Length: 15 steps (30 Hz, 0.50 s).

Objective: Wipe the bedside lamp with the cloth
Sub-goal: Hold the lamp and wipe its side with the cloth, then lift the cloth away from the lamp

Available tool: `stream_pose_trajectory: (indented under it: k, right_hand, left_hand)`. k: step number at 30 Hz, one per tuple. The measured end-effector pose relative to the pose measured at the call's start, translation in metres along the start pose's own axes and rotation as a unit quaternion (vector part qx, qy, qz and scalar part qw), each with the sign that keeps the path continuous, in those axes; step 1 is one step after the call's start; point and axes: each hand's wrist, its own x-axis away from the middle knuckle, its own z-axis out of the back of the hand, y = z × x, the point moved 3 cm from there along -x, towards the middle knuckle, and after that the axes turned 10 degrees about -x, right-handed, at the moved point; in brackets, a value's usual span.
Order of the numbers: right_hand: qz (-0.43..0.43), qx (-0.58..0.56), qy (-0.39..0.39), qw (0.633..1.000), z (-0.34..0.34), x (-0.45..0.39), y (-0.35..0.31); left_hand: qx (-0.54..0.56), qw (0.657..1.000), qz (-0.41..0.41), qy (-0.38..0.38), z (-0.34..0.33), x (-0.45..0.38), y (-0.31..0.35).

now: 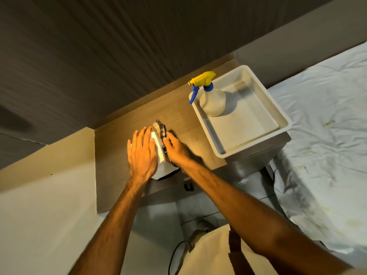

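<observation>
Near worktop [119, 139] front edge: left hand [142, 153] flat, fingers open, steadying light, tippable lamp [161, 165]; right hand [175, 150] fingers pressing soft cloth [161, 130] against shade.

The lamp [160, 155] is white and box-shaped, lit from within, so its shade glows bright against the wood. It stands upright near the front edge of the table [111, 155], toward the left half of the top. Seen from above, only its top face and part of the near side show; a dark base edge peeks out at the bottom near side. The cloth [162, 132] is dark with a pale check pattern, bunched and folded. It lies pressed against the lamp's right side, running along that face from the far corner toward the near one, with its far end sticking up past the top corner of the shade.
</observation>
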Motion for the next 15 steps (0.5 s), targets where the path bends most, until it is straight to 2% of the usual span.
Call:
stream_pose_trajectory:
  k: [5,10,13,15]
  right_hand:
    - [-0.024,0.004,0.036,0.999,0.001,0.048,0.029]
    - [-0.004,-0.031,0.034,0.999,0.003,0.087,0.001]
    - [0.03,-0.131,-0.001,0.991,0.023,0.104,-0.032]
    - [0.039,-0.188,-0.028,0.981,0.051,0.112,-0.046]
  left_hand:
    - [-0.008,1.0,-0.001,0.005,-0.002,0.0,0.0]
    - [-0.014,1.0,-0.008,0.011,-0.002,-0.001,0.0]
    - [-0.007,1.0,-0.018,0.007,-0.003,-0.001,-0.001]
    - [0.017,0.999,-0.031,0.031,0.0,0.0,-0.001]
